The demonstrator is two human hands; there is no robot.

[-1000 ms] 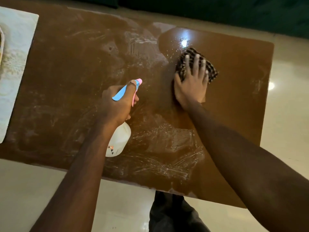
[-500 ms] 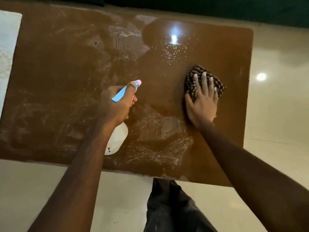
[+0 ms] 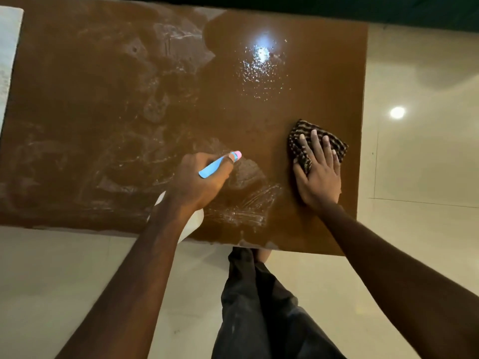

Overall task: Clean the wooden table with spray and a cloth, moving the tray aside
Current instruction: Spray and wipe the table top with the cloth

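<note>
Wooden table [image 3: 103, 99], brown and rectangular, fills the upper part of your head view, its top streaked with whitish smears on the left and middle. Toward the far right it is glossy with wet droplets [image 3: 261, 73] that catch a bright light.

Your left hand [image 3: 199, 182] is wrapped round the neck of the white plastic spray bottle [image 3: 193, 224], which has a blue trigger head and a pink nozzle. You hold it above the near edge of the table, nozzle pointing away from you and to the right.

Your right hand [image 3: 320, 177] lies flat with its fingers straight and spread, pressing the dark checked cloth [image 3: 294, 147] onto the tabletop near the right edge. The cloth is bunched under your fingers and well apart from the bottle.

A pale flat slab [image 3: 7, 60] shows at the table's far left edge; you cannot tell what it is. Below the table are cream glossy floor tiles [image 3: 414, 164] and your dark trousers [image 3: 259, 307].
</note>
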